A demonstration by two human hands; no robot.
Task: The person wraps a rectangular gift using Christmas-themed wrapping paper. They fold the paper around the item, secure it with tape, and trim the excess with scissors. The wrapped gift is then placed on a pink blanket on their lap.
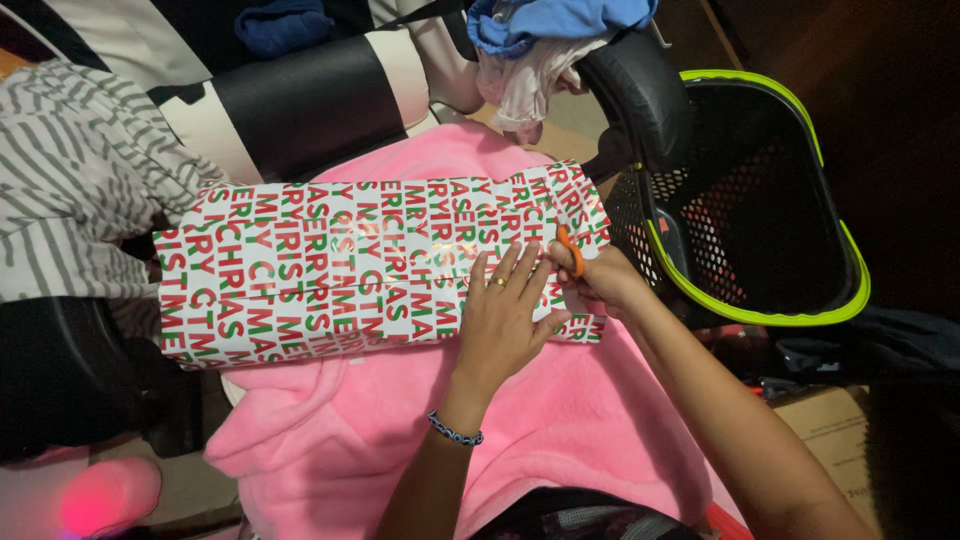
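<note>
Parcel (pixel 330 265) on pink blanket (pixel 400 430), long side folded over, mostly wrapped | left hand (pixel 503 320) flat, fingers spread, pinning paper | right hand (pixel 600 280) clamped on orange scissors (pixel 570 250) at right end | that end seems unfinished | basket (pixel 800 290) beside.

Dim room, black-and-cream chair (pixel 300 105), black mesh basket (pixel 760 180) alongside.

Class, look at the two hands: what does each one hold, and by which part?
The right hand grips orange-handled scissors by the handle. The left hand holds nothing; it lies flat on the wrapped parcel.
</note>
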